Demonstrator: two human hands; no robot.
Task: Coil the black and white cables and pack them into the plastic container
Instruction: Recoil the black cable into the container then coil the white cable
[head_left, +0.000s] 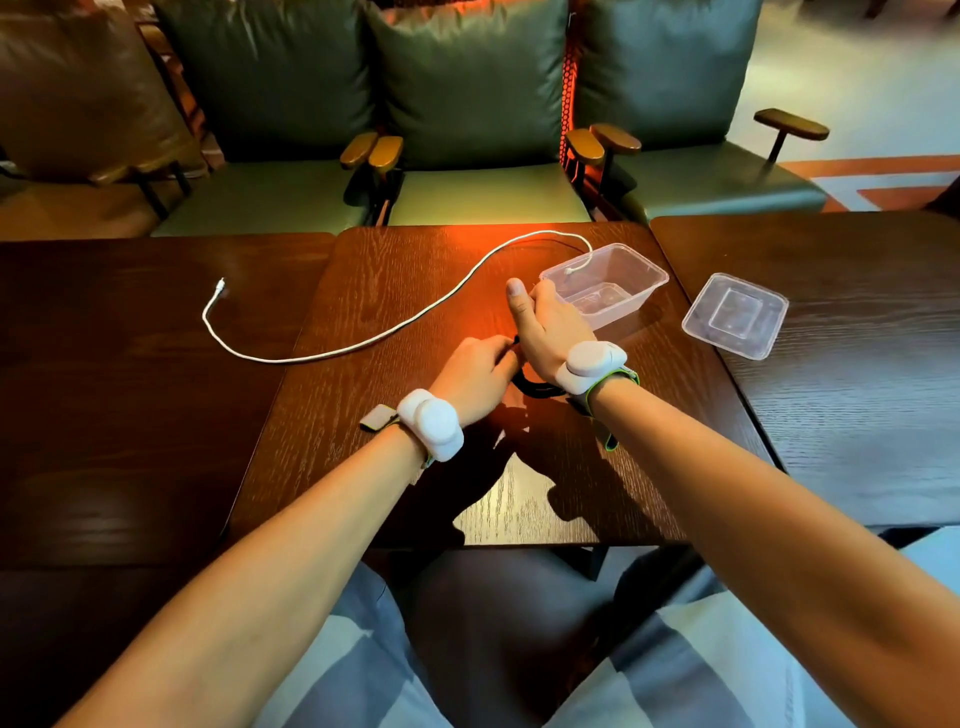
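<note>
My right hand (545, 332) holds a coil of black cable (530, 387) over the middle of the table, thumb raised; a loop of the coil shows under my wrist. My left hand (475, 374) pinches the black cable right beside it. The white cable (363, 343) lies uncoiled across the table, one plug at the far left, the other end hanging into the clear plastic container (644, 275). The container stands open just behind my right hand.
The container's clear lid (735, 316) lies flat on the neighbouring table to the right. Dark wooden tables (405, 493) adjoin left and right. Green cushioned armchairs (467, 104) stand behind the far table edge.
</note>
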